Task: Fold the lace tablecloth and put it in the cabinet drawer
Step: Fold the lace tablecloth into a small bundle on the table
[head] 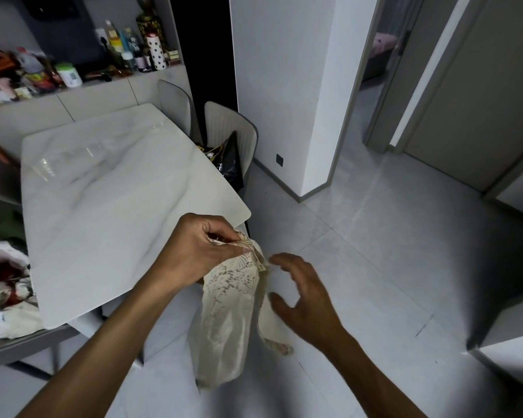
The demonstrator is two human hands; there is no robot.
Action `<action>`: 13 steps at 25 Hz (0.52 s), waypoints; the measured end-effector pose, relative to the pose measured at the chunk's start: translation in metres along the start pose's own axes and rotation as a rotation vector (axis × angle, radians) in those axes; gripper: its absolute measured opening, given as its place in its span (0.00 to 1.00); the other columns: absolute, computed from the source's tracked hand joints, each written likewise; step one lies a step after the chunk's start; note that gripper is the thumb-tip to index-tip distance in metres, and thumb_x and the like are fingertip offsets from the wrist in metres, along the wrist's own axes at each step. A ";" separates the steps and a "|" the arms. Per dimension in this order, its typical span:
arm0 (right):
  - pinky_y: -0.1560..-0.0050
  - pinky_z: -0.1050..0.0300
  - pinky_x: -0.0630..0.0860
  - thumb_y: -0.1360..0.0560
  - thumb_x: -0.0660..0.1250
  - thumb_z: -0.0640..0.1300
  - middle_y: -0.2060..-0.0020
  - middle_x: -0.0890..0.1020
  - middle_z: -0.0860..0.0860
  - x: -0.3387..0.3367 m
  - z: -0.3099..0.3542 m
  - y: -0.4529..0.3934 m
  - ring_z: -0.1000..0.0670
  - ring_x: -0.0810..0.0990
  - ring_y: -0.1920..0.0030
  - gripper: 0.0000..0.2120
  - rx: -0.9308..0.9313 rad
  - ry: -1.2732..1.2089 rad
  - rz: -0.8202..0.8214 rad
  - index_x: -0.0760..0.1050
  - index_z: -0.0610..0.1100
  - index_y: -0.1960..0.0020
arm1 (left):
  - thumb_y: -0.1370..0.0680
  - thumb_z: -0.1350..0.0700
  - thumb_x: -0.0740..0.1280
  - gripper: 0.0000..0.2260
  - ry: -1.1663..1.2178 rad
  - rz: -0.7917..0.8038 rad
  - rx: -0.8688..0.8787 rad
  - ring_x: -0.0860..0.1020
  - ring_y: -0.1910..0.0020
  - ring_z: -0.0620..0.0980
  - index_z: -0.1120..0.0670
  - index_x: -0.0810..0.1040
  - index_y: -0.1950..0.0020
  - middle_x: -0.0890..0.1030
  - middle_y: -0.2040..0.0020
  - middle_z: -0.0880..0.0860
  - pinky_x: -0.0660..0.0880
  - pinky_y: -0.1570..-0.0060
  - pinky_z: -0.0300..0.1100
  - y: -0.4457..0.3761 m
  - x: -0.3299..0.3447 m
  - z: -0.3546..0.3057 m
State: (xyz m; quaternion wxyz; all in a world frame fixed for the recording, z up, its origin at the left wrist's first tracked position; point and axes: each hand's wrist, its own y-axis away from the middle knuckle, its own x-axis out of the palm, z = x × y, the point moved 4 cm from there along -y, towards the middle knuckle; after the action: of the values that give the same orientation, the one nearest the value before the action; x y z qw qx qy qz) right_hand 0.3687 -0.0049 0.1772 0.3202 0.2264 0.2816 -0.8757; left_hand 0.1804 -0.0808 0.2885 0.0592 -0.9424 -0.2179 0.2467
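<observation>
The cream lace tablecloth (230, 315) hangs in a bunched, narrow drape beside the near right corner of the white marble table (109, 191). My left hand (200, 248) pinches its top edge between thumb and fingers and holds it up off the floor. My right hand (302, 294) hovers just to the right of the cloth, fingers spread and curled, touching nothing that I can see. No cabinet drawer shows clearly in this view.
Two grey chairs (224, 128) stand at the table's far side, one with a black bag (231, 164) on it. A cluttered sideboard (73, 70) lines the back wall. A patterned cloth (3, 291) lies on a chair at left. Grey tiled floor (375, 251) stretches right toward doorways.
</observation>
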 end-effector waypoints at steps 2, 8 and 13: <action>0.40 0.61 0.72 0.27 0.72 0.51 0.42 0.78 0.54 0.016 0.025 -0.013 0.56 0.74 0.40 0.19 -0.106 0.013 -0.075 0.75 0.52 0.38 | 0.35 0.64 0.80 0.10 -0.025 -0.004 0.025 0.79 0.68 0.37 0.50 0.84 0.67 0.84 0.67 0.43 0.69 0.65 0.23 0.001 -0.003 -0.002; 0.44 0.49 0.74 0.28 0.70 0.57 0.39 0.77 0.51 0.049 0.018 -0.020 0.47 0.75 0.40 0.18 -0.012 0.364 -0.088 0.77 0.54 0.40 | 0.35 0.57 0.79 0.06 0.034 -0.039 -0.007 0.81 0.66 0.39 0.48 0.85 0.67 0.85 0.65 0.47 0.73 0.64 0.26 0.018 -0.032 0.005; 0.44 0.50 0.76 0.29 0.68 0.61 0.36 0.74 0.51 0.061 -0.034 0.009 0.47 0.76 0.40 0.28 0.354 0.329 0.183 0.70 0.52 0.32 | 0.35 0.53 0.78 0.03 0.134 -0.165 -0.043 0.83 0.64 0.39 0.46 0.86 0.64 0.86 0.64 0.47 0.76 0.63 0.28 0.028 -0.057 0.014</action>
State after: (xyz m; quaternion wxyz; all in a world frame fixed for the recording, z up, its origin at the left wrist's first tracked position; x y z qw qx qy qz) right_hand 0.3404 -0.0150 0.1135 0.3035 0.4429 0.1507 -0.8301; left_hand 0.1394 -0.1306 0.2956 0.0733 -0.9367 -0.2957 0.1727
